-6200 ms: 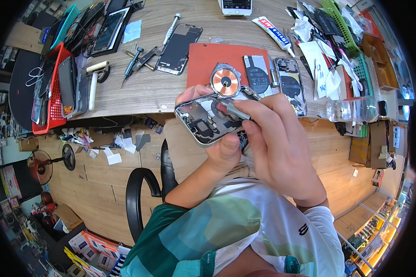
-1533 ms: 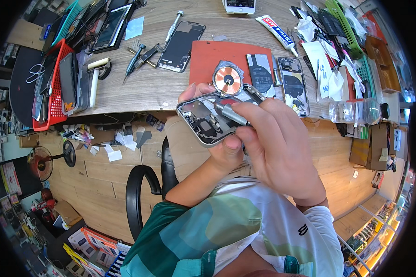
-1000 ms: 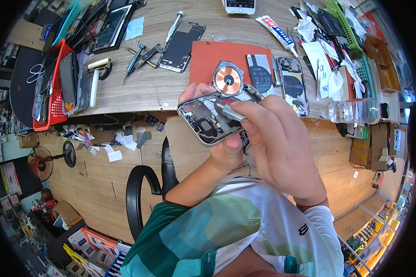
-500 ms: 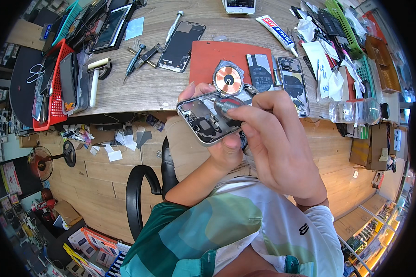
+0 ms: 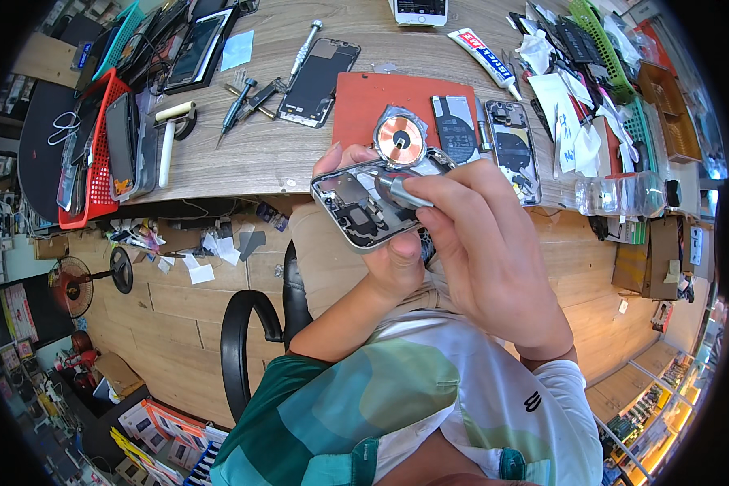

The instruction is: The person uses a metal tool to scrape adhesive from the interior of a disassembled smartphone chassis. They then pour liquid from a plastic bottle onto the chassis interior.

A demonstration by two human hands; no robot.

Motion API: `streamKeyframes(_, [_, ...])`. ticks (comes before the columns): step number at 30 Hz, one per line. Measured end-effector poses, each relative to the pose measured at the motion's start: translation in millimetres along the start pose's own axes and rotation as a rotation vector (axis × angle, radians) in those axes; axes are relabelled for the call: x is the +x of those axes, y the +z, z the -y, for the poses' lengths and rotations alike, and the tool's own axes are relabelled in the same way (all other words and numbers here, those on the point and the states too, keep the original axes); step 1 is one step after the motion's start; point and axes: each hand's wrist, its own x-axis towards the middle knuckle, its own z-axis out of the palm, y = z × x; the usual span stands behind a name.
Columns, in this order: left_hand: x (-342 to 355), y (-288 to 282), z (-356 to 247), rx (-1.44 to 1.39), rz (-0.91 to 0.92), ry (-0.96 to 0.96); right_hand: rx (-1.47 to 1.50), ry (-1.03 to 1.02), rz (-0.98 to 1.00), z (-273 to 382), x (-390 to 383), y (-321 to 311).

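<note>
My left hand [image 5: 393,271] holds an opened phone housing [image 5: 354,219] from below, its fingers wrapped round the far side and thumb at the near edge. A copper coil on a silver backing [image 5: 400,142] stands out from the housing's upper edge. My right hand [image 5: 498,267] is closed round a short silver cylindrical tool [image 5: 409,194], with its end inside the housing below the coil. Just beyond lies a red mat [image 5: 364,93] bearing a battery [image 5: 454,130]. Another opened phone [image 5: 513,150] and a metal tool [image 5: 483,121] lie at the mat's right.
On the wooden table [image 5: 211,174] are screwdrivers [image 5: 239,101], a screen [image 5: 320,81], a roller [image 5: 164,154], a glue tube [image 5: 482,57] and a white phone [image 5: 417,11]. A red basket [image 5: 97,194] sits left; papers [image 5: 567,121] and a plastic bottle [image 5: 620,194] sit right.
Over the last seconds my right fingers shift slightly round the silver tool and its angle varies within the housing. The housing and coil sit slightly higher and further right than several seconds ago.
</note>
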Motion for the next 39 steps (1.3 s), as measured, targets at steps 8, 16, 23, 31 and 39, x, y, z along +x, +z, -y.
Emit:
streamKeyframes(8, [1.0, -0.2, -0.3, -0.049, 0.01, -0.016, -0.027, 0.006, -0.004, -3.9, -1.2, 1.3])
streamKeyframes(16, [1.7, -3.4, 1.4, -0.007, 0.026, 0.008, -0.019, -0.03, -0.022, -5.7, 3.1, 1.3])
streamKeyframes(23, [1.4, -2.6, -0.8, -0.011, 0.014, -0.023, 0.044, -0.008, -0.04, -0.7, 8.0, -1.0])
streamKeyframes(31, [0.8, -2.4, 2.3, -0.046, 0.006, -0.006, 0.052, -0.037, -0.059, -6.0, 4.8, -0.1])
streamKeyframes(39, [0.2, -4.1, 3.8, -0.098, 0.009, -0.025, 0.042, -0.038, -0.054, -5.9, 3.8, -3.8])
